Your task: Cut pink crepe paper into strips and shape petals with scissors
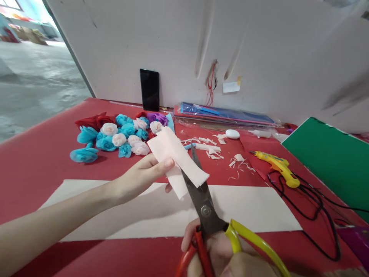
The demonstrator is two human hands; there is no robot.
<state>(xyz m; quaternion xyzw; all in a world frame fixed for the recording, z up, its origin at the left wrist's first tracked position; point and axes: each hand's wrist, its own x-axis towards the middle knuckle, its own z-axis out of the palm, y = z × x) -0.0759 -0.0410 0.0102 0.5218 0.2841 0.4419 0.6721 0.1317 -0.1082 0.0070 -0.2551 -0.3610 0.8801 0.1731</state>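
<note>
My left hand (150,169) pinches a folded strip of pale pink paper (175,154) above the table, thumb on top. In my right hand (225,254) are large scissors (205,211) with one red and one yellow handle. Their dark blades stand apart, with part of the pink strip between them. Under both hands a long pale paper sheet (253,206) lies across the red table (37,169).
Blue, pink, red and purple paper flowers (115,134) lie at the left. Behind stand a black phone (150,90) and wrapped sheets (227,114). Paper scraps (209,148) lie mid-table. A yellow glue gun (278,167), black cable (319,200) and green board (331,161) are at the right.
</note>
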